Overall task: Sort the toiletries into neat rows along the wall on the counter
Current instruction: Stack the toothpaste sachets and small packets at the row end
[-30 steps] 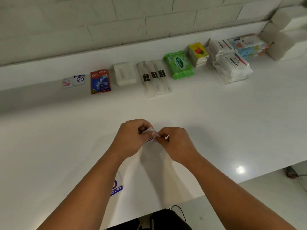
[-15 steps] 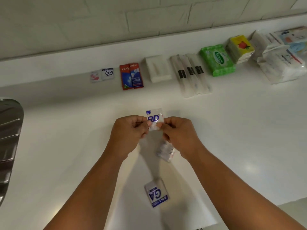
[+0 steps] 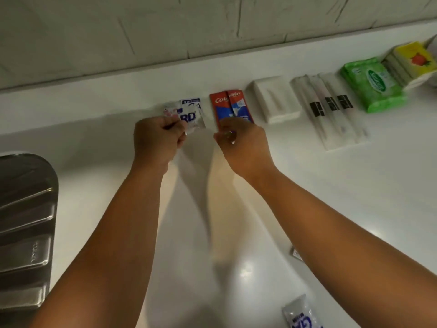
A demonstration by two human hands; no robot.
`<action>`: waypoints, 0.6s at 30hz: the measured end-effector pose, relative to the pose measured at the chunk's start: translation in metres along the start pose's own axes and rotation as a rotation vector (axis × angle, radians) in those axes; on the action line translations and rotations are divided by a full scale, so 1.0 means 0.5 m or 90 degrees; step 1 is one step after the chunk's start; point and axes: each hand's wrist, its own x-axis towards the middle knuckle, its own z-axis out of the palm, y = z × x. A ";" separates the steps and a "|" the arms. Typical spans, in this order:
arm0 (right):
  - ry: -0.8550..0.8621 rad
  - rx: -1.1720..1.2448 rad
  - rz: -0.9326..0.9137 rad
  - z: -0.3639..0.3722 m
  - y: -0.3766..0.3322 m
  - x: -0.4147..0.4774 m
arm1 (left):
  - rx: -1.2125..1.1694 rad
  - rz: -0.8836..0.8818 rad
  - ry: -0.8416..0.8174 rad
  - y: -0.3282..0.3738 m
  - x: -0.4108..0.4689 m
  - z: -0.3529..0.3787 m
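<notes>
1. Stretching across the view is a glossy white counter (image 3: 354, 197), backed by a low white ledge and a wall (image 3: 165, 27) of pale painted blocks.
2. At the left edge sits a ribbed steel sink drainboard (image 3: 26, 221).
3. Along the wall lie small sachets (image 3: 189, 104), two Colgate sachets (image 3: 230, 106), a white soap bar (image 3: 274, 98), three wrapped toothbrushes (image 3: 331, 110), a green wipes pack (image 3: 373, 84) and a yellow tissue pack (image 3: 411, 62).
4. The left hand (image 3: 156, 138) is closed, pinching a clear sachet (image 3: 192, 119) printed "RD", just in front of the row.
5. The right hand (image 3: 241, 143) is curled; something small glints in its fingertips, unidentifiable.
6. Another sachet (image 3: 300, 313) lies at the near edge.
</notes>
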 end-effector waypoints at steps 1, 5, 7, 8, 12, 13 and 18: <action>0.017 -0.036 -0.038 0.008 -0.004 0.019 | 0.002 0.008 0.008 0.002 0.023 -0.001; 0.043 -0.186 -0.158 0.043 -0.009 0.094 | 0.050 0.016 0.028 0.004 0.103 0.007; 0.036 -0.256 -0.208 0.054 -0.009 0.123 | 0.069 0.020 0.024 0.001 0.129 0.013; 0.024 -0.289 -0.228 0.061 -0.009 0.136 | 0.080 0.024 0.019 -0.002 0.139 0.016; -0.045 -0.373 -0.286 0.084 -0.006 0.171 | 0.130 0.065 0.021 -0.020 0.158 0.029; -0.060 -0.395 -0.297 0.089 -0.003 0.177 | 0.145 0.075 0.021 -0.023 0.157 0.031; -0.103 -0.460 -0.310 0.108 0.006 0.194 | 0.267 0.119 0.061 -0.018 0.149 0.040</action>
